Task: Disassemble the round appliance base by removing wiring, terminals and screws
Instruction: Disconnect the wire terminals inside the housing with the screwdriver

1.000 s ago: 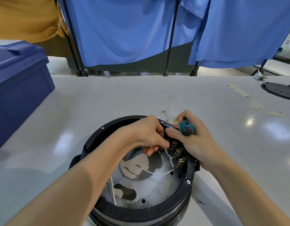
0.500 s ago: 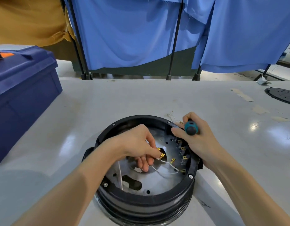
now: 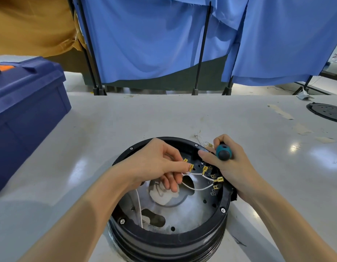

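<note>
The round black appliance base (image 3: 169, 241) stands open side up on the grey worktop (image 3: 126, 120) at 6 o'clock in view, with a blue toolbox (image 3: 27, 103) at 9 o'clock and a black disc (image 3: 326, 112) at 3 o'clock. Above the base's middle the left hand (image 3: 154, 165) has thumb and fingers pinched on a brass terminal (image 3: 191, 167), and white wires (image 3: 198, 189) trail from it to other terminals at the rim's 2 o'clock. There the right hand (image 3: 228, 167) rests on the rim, its fingers curled tight round a teal screwdriver handle (image 3: 223, 152).
</note>
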A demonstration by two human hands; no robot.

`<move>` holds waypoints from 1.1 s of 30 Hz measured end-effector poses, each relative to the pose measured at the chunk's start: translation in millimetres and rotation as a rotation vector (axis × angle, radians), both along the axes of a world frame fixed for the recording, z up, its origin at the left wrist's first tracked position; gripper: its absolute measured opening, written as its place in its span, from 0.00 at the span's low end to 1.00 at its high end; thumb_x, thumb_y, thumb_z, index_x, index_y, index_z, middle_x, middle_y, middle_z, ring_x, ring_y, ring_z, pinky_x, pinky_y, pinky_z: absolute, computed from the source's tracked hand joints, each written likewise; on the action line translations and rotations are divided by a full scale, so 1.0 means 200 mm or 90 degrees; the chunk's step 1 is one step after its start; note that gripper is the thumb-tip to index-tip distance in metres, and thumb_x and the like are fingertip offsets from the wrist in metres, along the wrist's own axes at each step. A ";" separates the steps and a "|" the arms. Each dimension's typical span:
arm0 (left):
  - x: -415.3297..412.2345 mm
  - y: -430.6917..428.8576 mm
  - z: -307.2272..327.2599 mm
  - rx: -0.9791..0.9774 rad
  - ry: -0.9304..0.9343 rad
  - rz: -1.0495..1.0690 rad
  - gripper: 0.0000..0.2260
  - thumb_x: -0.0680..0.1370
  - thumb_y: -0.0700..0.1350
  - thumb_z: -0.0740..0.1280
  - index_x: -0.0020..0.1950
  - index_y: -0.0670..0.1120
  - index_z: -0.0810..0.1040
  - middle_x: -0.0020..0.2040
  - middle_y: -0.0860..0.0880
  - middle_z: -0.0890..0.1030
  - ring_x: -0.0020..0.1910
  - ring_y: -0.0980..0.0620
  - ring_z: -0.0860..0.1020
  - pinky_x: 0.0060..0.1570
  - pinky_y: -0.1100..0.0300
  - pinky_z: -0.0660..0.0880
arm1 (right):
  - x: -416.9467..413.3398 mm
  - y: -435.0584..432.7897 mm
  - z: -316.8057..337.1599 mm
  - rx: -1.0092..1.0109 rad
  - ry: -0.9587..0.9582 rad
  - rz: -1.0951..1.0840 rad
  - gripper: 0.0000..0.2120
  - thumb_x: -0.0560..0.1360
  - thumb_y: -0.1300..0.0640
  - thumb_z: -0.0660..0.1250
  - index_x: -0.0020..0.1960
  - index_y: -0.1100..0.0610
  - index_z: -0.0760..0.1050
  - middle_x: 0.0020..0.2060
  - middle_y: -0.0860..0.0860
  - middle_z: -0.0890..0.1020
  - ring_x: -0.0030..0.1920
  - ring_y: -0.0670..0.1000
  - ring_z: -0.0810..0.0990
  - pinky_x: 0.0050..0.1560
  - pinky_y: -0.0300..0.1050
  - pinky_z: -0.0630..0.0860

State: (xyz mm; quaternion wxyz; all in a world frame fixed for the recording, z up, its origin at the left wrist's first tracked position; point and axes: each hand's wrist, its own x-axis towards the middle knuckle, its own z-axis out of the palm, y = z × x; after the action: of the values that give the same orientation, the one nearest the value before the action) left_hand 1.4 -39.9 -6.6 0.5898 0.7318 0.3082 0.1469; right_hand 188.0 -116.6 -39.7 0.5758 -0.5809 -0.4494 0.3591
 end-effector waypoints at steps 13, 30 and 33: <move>0.11 -0.06 0.11 0.076 -0.129 0.172 0.12 0.77 0.44 0.70 0.42 0.35 0.77 0.27 0.43 0.80 0.19 0.46 0.75 0.19 0.64 0.69 | -0.02 -0.11 0.21 0.205 0.074 0.066 0.26 0.67 0.46 0.77 0.41 0.58 0.61 0.36 0.65 0.83 0.27 0.64 0.79 0.22 0.43 0.70; 0.14 -0.05 0.14 -0.055 -0.224 0.149 0.08 0.78 0.41 0.66 0.54 0.38 0.80 0.45 0.43 0.85 0.22 0.49 0.77 0.23 0.63 0.73 | 0.07 -0.09 0.21 0.219 0.162 -0.061 0.17 0.72 0.72 0.66 0.42 0.55 0.61 0.28 0.61 0.80 0.24 0.60 0.76 0.26 0.44 0.73; 0.09 -0.02 0.14 0.027 -0.235 0.244 0.06 0.76 0.40 0.70 0.52 0.44 0.82 0.48 0.46 0.84 0.27 0.48 0.81 0.28 0.61 0.77 | 0.11 -0.08 0.20 0.229 0.214 -0.118 0.16 0.74 0.72 0.64 0.43 0.55 0.61 0.27 0.60 0.80 0.25 0.60 0.78 0.28 0.44 0.75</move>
State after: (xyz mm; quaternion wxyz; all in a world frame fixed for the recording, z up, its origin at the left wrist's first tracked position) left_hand 20.1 -43.1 20.9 0.5821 0.6332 0.3253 0.3929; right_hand 210.6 -133.4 1.0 0.7668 -0.4399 -0.3490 0.3110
